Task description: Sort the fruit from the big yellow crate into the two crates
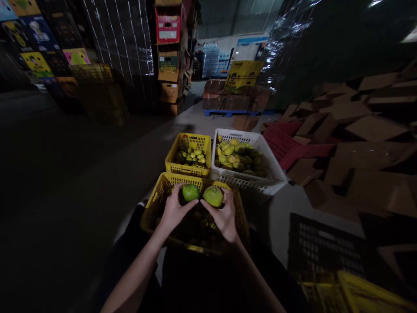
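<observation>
My left hand is closed around a green mango, thumb beneath it and fingers behind. A paler, yellow-green mango sits in the grip of my right hand. Both hands are side by side above a large yellow crate, with the thumb tips close together. Fruit lies in the shadow inside that crate and is hard to make out. Just behind it, a smaller-looking yellow crate holds several green mangoes. To its right, a white crate contains many yellow-green mangoes.
Flattened cardboard boxes are heaped at the right beside a red crate. Yellow crates lie at lower right. Stacked cartons and a blue pallet with boxes stand farther back. My legs flank the near crate.
</observation>
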Available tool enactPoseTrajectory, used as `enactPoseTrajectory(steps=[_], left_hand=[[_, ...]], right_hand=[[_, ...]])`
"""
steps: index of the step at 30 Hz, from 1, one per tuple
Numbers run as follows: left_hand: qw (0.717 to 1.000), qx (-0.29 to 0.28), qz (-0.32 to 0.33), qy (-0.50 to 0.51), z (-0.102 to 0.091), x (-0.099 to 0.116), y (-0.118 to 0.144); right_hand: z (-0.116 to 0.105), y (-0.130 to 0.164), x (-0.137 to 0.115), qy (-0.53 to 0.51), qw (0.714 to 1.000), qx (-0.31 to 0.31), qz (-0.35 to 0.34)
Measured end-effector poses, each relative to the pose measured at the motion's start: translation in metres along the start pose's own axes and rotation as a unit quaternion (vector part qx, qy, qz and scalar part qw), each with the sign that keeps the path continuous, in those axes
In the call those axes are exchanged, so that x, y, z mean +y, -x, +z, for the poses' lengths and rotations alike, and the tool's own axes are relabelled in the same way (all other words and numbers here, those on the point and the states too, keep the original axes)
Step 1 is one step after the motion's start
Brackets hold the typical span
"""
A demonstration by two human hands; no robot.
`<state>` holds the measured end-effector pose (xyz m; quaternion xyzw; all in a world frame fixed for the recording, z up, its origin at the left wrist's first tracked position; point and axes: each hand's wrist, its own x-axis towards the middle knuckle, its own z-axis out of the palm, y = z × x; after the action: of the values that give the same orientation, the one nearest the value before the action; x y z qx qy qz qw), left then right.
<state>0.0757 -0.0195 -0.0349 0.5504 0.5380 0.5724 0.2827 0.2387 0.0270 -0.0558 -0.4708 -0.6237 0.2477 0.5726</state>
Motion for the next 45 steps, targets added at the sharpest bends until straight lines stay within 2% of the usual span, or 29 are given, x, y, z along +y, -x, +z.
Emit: enactPoseTrajectory(steps=[3, 6, 8, 11, 14, 19, 22, 26, 28, 32, 35, 37, 40, 43, 45], left_hand=[[0.999, 0.016, 0.020, 0.035, 0.000, -0.005, -0.002], [0.997, -0.009, 0.018, 0.069, -0.001, -0.004, -0.002], [0.995, -0.021, 0.006, 0.101, -0.002, -0.001, -0.003], [0.989, -0.022, -0.020, 0.146, -0.005, 0.006, -0.005], [0.974, -0.026, -0.087, 0.208, -0.009, 0.010, -0.007], [0.910, -0.026, -0.216, 0.352, -0.006, 0.014, -0.007], [0.901, -0.018, -0.238, 0.362, 0.003, 0.010, -0.003], [0.924, 0.024, -0.201, 0.324, 0.016, -0.003, 0.001], [0.926, 0.035, -0.203, 0.316, 0.019, -0.009, 0.002], [0.920, 0.032, -0.215, 0.325, 0.018, -0.010, 0.001], [0.894, 0.018, -0.243, 0.375, 0.016, -0.003, -0.002], [0.860, 0.014, -0.284, 0.424, 0.015, 0.001, -0.004], [0.818, 0.052, -0.323, 0.473, 0.014, 0.004, -0.006], [0.806, 0.102, -0.320, 0.488, 0.014, 0.003, -0.005], [0.806, 0.106, -0.297, 0.501, 0.015, 0.002, -0.003]], right_hand=[[-0.003, -0.002, 0.001, -0.001, 1.000, -0.011, -0.025], [-0.006, -0.004, -0.002, -0.022, 0.999, -0.028, -0.018], [-0.007, -0.005, -0.005, -0.077, 0.996, -0.050, 0.012], [-0.008, -0.005, -0.012, -0.186, 0.976, -0.075, 0.088], [-0.009, -0.004, -0.017, -0.256, 0.952, -0.071, 0.153], [-0.010, -0.002, -0.019, -0.326, 0.912, -0.126, 0.215], [-0.004, 0.002, -0.021, -0.346, 0.898, -0.140, 0.235], [0.006, 0.009, -0.020, -0.366, 0.875, -0.154, 0.276], [0.010, 0.012, -0.016, -0.370, 0.866, -0.148, 0.301], [0.015, 0.013, -0.007, -0.363, 0.847, -0.110, 0.373], [0.015, 0.011, -0.009, -0.380, 0.833, -0.088, 0.393], [0.014, 0.011, -0.014, -0.396, 0.831, -0.099, 0.379], [0.016, 0.014, -0.020, -0.393, 0.839, -0.121, 0.357], [0.021, 0.022, -0.021, -0.371, 0.852, -0.097, 0.356], [0.025, 0.028, -0.020, -0.362, 0.863, -0.077, 0.344]])
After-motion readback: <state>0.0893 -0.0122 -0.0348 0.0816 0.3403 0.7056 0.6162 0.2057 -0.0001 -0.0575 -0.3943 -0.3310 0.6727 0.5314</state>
